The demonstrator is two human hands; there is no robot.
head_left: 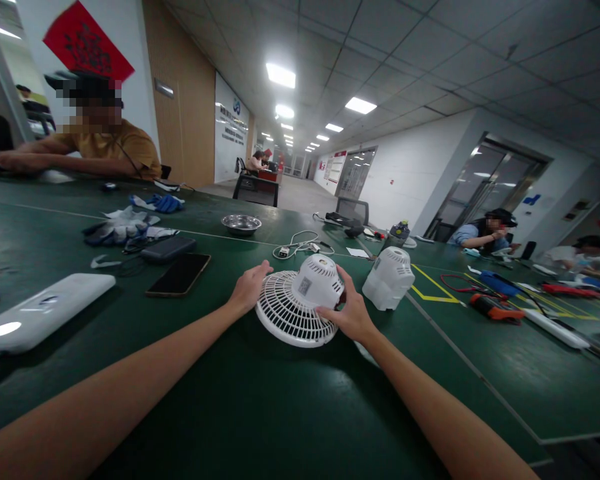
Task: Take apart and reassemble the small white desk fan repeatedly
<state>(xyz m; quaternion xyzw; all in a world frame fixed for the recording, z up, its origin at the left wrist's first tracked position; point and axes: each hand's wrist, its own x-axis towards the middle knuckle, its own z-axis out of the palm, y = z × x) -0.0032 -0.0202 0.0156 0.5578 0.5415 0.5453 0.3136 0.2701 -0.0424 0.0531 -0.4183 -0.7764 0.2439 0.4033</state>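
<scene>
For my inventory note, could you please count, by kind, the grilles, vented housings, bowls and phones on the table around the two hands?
Round white slatted grille: 1
White vented plastic housings: 2
Round shiny metal bowl: 1
Rectangular phone with black screen: 1
Total: 5

- Fan grille sits between left hand and right hand, motor housing atop.
- On the table, phone lies left, casing right.
- Behind lies a cable, bowl to its left.

Dim, with glaring ceiling lights
</scene>
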